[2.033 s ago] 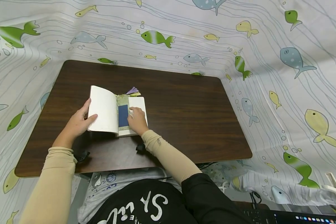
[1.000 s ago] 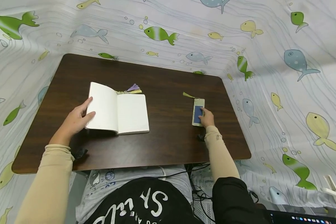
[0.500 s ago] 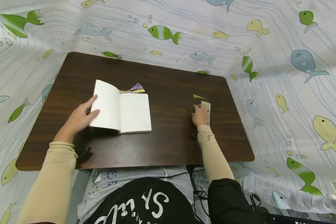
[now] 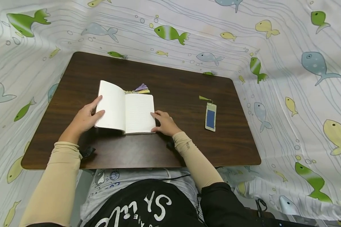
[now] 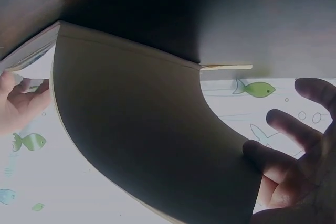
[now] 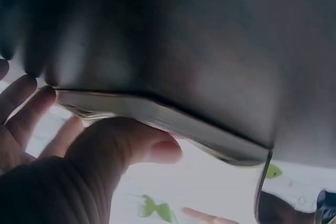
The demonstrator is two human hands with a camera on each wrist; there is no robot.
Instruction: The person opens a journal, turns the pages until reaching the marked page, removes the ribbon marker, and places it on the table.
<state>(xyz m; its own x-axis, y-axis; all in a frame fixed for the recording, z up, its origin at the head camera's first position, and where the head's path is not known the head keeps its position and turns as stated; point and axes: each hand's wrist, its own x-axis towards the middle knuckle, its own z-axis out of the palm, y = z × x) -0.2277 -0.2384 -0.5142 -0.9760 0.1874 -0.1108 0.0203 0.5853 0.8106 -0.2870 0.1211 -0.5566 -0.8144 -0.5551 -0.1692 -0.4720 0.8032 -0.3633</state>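
Note:
An open notebook (image 4: 139,113) lies on the dark wooden table, its right page faintly lined. Along the raised left side, my left hand (image 4: 83,118) holds the cover and leaves, thumb on the page and fingers behind. The left wrist view shows that cover (image 5: 147,124) curving up from the table. At the right edge, my right hand (image 4: 167,123) pinches the notebook's lower right side; its thumb (image 6: 126,142) crosses the page block in the right wrist view. A tasselled bookmark (image 4: 210,117), pale green with a blue panel, lies on the table, apart from both hands.
A purple tassel (image 4: 142,87) and a yellow tassel (image 4: 143,91) stick out past the notebook's top edge. Fish-patterned cloth (image 4: 187,34) surrounds the table (image 4: 176,85) at the back and sides. The table's front edge is close to the person's torso.
My right hand took the blue-panelled bookmark off the right page, set it down on the table's right side, let go and came back to the notebook. My left hand kept its hold.

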